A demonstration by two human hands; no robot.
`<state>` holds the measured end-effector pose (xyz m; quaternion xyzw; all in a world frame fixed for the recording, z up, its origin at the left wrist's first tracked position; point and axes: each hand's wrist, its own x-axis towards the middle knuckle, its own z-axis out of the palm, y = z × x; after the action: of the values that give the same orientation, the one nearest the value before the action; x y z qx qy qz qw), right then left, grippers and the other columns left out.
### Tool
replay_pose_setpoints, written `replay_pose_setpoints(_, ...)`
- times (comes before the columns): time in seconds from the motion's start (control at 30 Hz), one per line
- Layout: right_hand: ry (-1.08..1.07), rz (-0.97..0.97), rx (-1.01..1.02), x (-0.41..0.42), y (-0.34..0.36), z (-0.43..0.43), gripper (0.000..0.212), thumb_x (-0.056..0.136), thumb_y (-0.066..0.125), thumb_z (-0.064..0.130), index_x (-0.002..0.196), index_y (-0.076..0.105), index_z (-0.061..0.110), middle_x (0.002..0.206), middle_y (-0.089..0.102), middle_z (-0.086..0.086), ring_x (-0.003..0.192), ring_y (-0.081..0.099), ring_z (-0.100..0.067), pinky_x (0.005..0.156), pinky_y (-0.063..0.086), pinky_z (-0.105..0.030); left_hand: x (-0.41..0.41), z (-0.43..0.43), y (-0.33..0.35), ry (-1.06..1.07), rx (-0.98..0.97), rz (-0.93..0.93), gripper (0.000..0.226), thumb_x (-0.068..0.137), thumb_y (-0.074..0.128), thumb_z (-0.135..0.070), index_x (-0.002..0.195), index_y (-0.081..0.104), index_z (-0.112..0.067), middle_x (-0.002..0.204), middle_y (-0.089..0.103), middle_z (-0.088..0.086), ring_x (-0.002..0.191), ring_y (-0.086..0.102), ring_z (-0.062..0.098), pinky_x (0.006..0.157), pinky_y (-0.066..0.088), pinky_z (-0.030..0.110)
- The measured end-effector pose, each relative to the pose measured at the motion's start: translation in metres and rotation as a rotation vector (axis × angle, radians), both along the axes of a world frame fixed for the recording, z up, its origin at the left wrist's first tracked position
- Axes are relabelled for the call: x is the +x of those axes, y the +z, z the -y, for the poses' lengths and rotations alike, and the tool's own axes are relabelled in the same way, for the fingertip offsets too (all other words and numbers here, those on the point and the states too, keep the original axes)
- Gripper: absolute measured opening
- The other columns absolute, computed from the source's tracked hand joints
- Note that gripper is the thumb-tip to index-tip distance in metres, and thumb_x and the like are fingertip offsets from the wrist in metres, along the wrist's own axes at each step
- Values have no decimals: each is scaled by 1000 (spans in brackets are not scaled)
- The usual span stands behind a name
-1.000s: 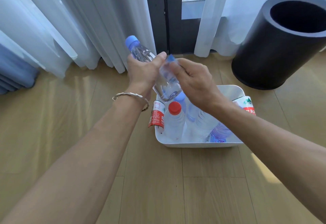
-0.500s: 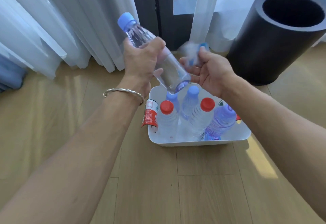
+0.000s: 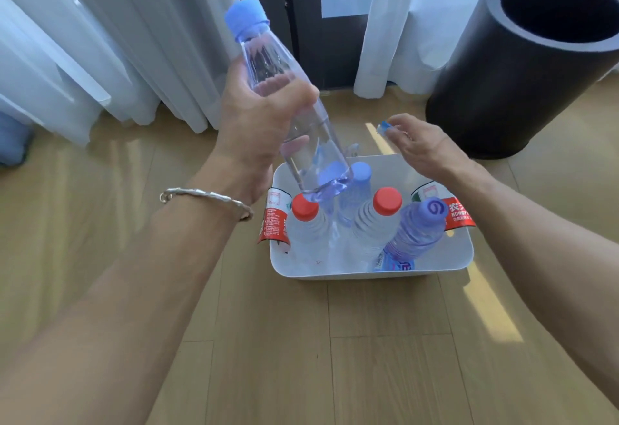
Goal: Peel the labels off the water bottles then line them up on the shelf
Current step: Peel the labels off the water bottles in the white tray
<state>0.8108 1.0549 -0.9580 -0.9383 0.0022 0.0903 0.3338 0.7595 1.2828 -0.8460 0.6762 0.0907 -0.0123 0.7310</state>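
My left hand point(image 3: 258, 123) grips a clear blue-capped bottle point(image 3: 311, 156) with no label, tilted with its cap up and to the left, over the white bin point(image 3: 464, 257). To the right, my right hand point(image 3: 422, 146) pinches a small crumpled blue-and-clear label point(image 3: 383, 127) at its fingertips, above the bin's far edge. In the bin stand two red-capped bottles point(image 3: 306, 220) point(image 3: 378, 220) and blue-capped bottles point(image 3: 422, 230). Red peeled labels point(image 3: 276, 220) point(image 3: 450, 210) hang over the bin's left and right rims.
A tall black cylindrical bin point(image 3: 522, 66) with an open top stands at the back right, near my right hand. White curtains point(image 3: 117, 39) and a dark door frame point(image 3: 301, 22) close off the back. The floor point(image 3: 301, 357) is light wood.
The label has come off the bottle and my right hand has carried it to the right, toward the black bin. My left hand has lifted the bottle and tilted it more upright.
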Motion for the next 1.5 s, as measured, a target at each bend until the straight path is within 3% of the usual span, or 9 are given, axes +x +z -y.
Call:
replay_pose_setpoints(0.17,46,-42,-56,6,-11,-1,28,100,41,42,119,46,23,128,59,-9,100,57,-29,84,44,-38,-10,-11,-2,-19,41,8,65,67,67,-12,129,47,-15,98,58,-1,84,62,20,79,56,56)
replay_pose_setpoints(0.43,149,-45,-165,3,-20,6,35,102,41,32,126,60,15,107,57,-9,89,48,-21,76,34,-32,-12,-16,-6,-15,27,9,65,68,68,-12,129,46,-12,96,59,1,90,64,24,76,57,57)
replay_pose_setpoints(0.53,156,-118,-223,2,-22,8,40,101,41,37,136,53,22,129,55,-11,106,51,-27,89,39,-37,-12,-14,-7,-36,20,16,69,68,69,-11,132,44,-10,95,59,2,93,63,26,76,56,59)
replay_pose_setpoints(0.63,190,-215,-339,1,-18,8,49,97,46,46,144,40,32,139,48,-8,124,43,-29,104,31,-46,-13,-12,-7,-55,11,23,70,69,67,-10,135,43,-13,89,60,-3,91,62,22,76,57,57)
replay_pose_setpoints(0.97,165,-280,-411,2,-29,2,104,73,81,36,152,14,30,153,29,-6,141,23,-31,113,7,-60,-16,-15,-7,-70,15,31,65,71,66,-9,133,44,-14,89,58,-4,91,61,20,72,59,50)
replay_pose_setpoints(1.07,175,-228,-257,4,-24,5,97,64,80,55,144,34,25,145,37,-6,130,35,-29,111,22,-61,-15,-14,-6,-58,2,20,67,69,66,-9,133,45,-14,87,59,-6,88,61,20,74,58,53)
replay_pose_setpoints(1.17,157,-207,-96,-2,-12,5,100,65,69,68,148,31,26,152,33,-3,133,38,-27,110,33,-49,-13,-11,-5,-62,-18,21,67,69,67,-8,133,45,-13,83,58,-8,87,61,20,76,57,57)
replay_pose_setpoints(1.37,136,-91,-180,-7,-12,1,65,90,56,52,144,42,20,153,33,-2,134,39,-24,107,33,-38,-14,0,-2,-77,-14,43,68,70,67,-9,135,43,-12,90,59,-4,92,61,22,77,56,58)
replay_pose_setpoints(1.5,129,-101,-159,-8,-14,1,59,92,61,38,144,42,17,151,34,-3,131,41,-25,108,35,-38,-18,4,-3,-83,17,23,65,69,68,-12,130,46,-16,90,59,-6,93,62,21,81,55,59)
